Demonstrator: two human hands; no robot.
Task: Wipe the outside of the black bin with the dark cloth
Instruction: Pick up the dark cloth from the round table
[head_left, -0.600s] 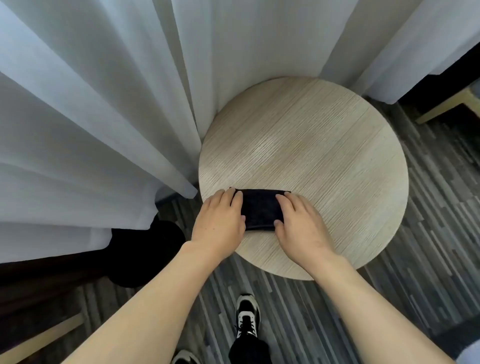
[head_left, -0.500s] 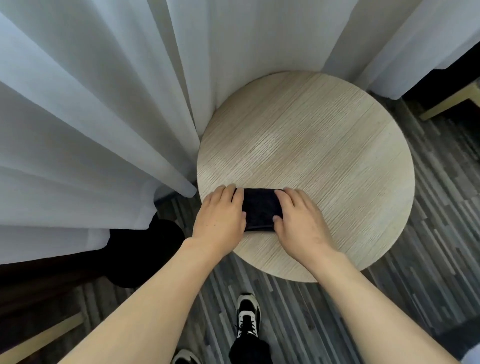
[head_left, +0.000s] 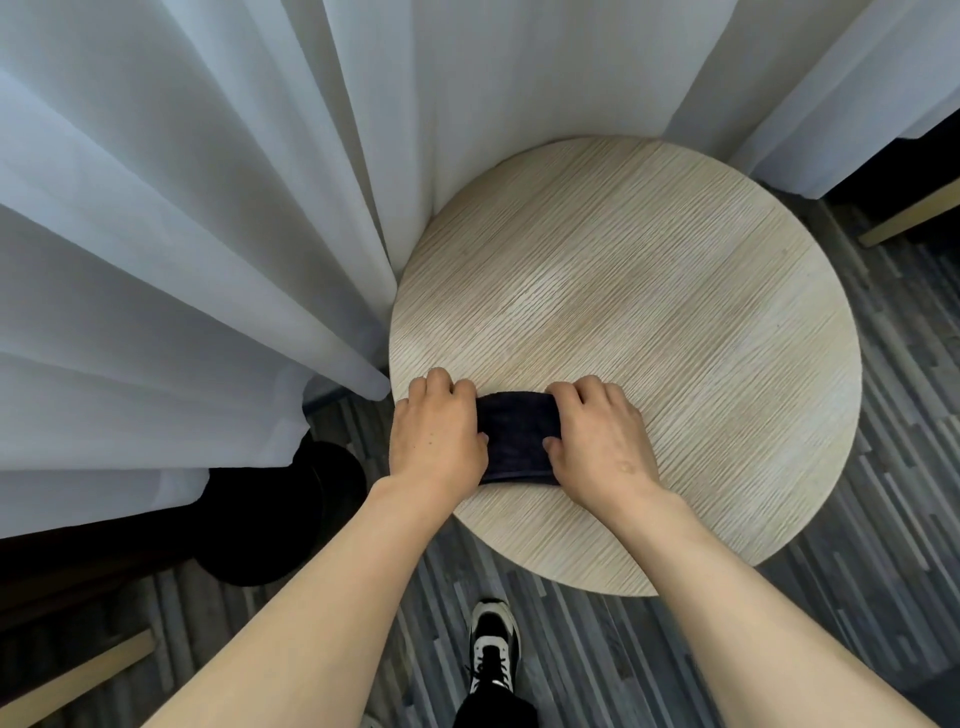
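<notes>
A folded dark cloth (head_left: 517, 435) lies on the near left part of a round light-wood table (head_left: 675, 322). My left hand (head_left: 436, 439) grips its left end with curled fingers. My right hand (head_left: 600, 441) grips its right end the same way. The black bin (head_left: 280, 519) stands on the floor to the left of the table, below the curtain hem; its upper part is hidden by the curtain and my left forearm crosses beside it.
White sheer curtains (head_left: 208, 234) hang behind and to the left of the table. The floor is dark striped carpet (head_left: 857, 571). My shoe (head_left: 492, 644) is under the table's near edge. Pale wooden furniture legs (head_left: 78, 675) show at lower left and at upper right.
Both hands' fingers have curled over the cloth's ends, bunching it narrower between them. The view has shifted slightly.
</notes>
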